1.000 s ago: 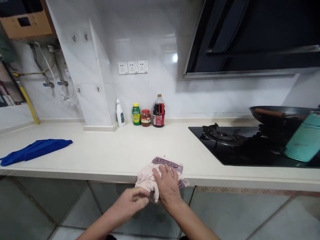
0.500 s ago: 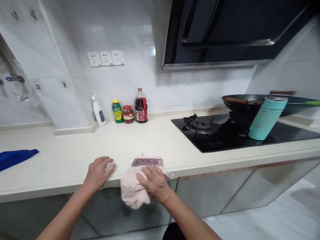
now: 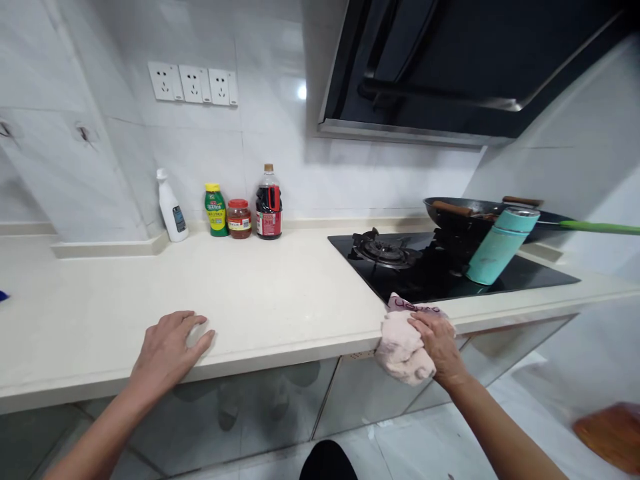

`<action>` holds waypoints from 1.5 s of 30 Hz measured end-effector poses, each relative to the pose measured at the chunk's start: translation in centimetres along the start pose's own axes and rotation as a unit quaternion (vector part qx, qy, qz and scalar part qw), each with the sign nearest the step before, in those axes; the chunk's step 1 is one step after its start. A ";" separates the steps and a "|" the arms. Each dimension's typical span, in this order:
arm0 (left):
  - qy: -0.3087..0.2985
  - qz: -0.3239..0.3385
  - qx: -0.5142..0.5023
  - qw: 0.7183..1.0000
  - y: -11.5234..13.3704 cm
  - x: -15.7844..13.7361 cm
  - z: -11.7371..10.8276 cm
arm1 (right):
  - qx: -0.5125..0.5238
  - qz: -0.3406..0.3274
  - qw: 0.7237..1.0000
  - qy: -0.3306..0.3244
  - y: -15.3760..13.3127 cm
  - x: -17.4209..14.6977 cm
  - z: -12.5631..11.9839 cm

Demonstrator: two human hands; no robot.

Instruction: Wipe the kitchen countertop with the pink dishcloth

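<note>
A pale pink cloth (image 3: 403,347) with a mauve lettered band lies bunched over the counter's front edge, just before the hob. On it presses my right hand (image 3: 440,343), fingers closed over the fabric. Part of the cloth hangs down in front of the cabinet. Farther left, my left hand (image 3: 169,348) rests at the front edge of the cream countertop (image 3: 280,293), holding nothing, its thumb apart from its fingers.
A black gas hob (image 3: 425,280) carries a wok (image 3: 450,217) and a tilted-looking turquoise flask (image 3: 500,250). Along the wall stand a white spray bottle (image 3: 173,210), a green bottle (image 3: 216,212), a red-lidded jar (image 3: 239,220) and a dark sauce bottle (image 3: 269,207). A range hood (image 3: 425,67) overhangs the hob.
My right hand has carried the cloth rightward along the counter's edge to the front of the hob. My left hand stays on the edge; the camera view has shifted right.
</note>
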State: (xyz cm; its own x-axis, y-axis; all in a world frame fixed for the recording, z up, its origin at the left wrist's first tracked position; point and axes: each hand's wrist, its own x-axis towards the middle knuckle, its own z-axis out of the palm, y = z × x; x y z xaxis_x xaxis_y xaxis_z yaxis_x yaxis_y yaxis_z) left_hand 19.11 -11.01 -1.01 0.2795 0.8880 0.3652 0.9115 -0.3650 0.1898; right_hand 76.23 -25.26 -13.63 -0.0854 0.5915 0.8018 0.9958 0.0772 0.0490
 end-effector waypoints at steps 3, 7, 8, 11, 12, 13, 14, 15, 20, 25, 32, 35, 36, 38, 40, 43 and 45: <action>-0.007 -0.004 -0.001 1.000 0.5 0.1 0.0 | -0.020 -0.012 1.000 -0.004 -1.0 0.8 -0.6; -0.004 0.000 -0.008 1.000 0.8 0.1 0.1 | -0.010 -0.053 0.998 -0.028 -6.6 2.7 -0.4; -0.001 0.001 -0.012 1.000 0.8 0.1 0.2 | -0.007 -0.059 0.998 -0.029 -8.6 3.2 -0.2; 0.013 0.009 -0.027 1.000 0.7 0.0 0.4 | 0.003 -0.059 0.998 -0.024 -16.0 5.0 1.2; 0.017 0.010 -0.034 0.999 0.6 0.0 0.5 | 0.008 -0.058 0.998 -0.017 -18.9 5.7 1.8; 0.019 0.009 -0.043 0.999 0.5 0.0 0.5 | 0.015 -0.062 0.998 -0.012 -22.0 6.5 2.6; 0.019 0.006 -0.052 0.998 0.4 0.0 0.4 | 0.022 -0.068 0.997 -0.002 -25.2 7.2 3.5; 0.019 0.001 -0.062 0.998 0.4 0.0 0.4 | 0.033 -0.074 0.997 0.014 -28.5 8.1 4.4; 0.023 -0.021 -0.135 0.990 -0.3 0.4 0.0 | 0.123 -0.128 0.984 0.005 -42.3 12.1 8.3; 0.026 -0.025 -0.165 0.986 -1.1 0.6 -0.5 | 0.138 -0.184 0.972 0.049 -43.9 13.6 7.9; -0.005 -0.032 -0.105 0.994 -1.5 0.7 -0.8 | 0.126 -0.174 0.971 0.107 -30.2 10.0 4.9; -0.012 -0.026 -0.082 0.996 -1.6 0.9 -0.4 | 0.082 -0.149 0.981 0.091 -22.8 7.4 4.0; -0.012 -0.023 -0.075 0.997 -1.7 0.9 -0.2 | 0.065 -0.140 0.985 0.081 -20.3 6.6 3.7; -0.010 -0.017 -0.065 0.998 -1.9 0.9 0.1 | 0.036 -0.116 0.991 0.056 -15.5 5.0 3.1; -0.009 -0.013 -0.059 0.998 -2.0 1.0 0.3 | 0.011 -0.079 0.996 0.034 -11.1 3.6 2.5; -0.012 -0.015 -0.055 0.998 -1.8 1.0 0.3 | -0.012 -0.030 0.999 0.008 -5.5 2.1 1.7; -0.016 -0.017 -0.052 0.998 -1.6 1.0 0.1 | -0.023 -0.016 1.000 -0.004 -2.3 1.3 1.1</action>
State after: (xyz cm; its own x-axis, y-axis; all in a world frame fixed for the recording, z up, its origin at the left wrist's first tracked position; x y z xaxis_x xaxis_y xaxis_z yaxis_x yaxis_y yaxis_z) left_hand 17.98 -9.52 -1.08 0.2606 0.9080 0.3280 0.8848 -0.3605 0.2952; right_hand 73.79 -23.75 -13.34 -0.1168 0.5962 0.7943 0.9931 0.0594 0.1014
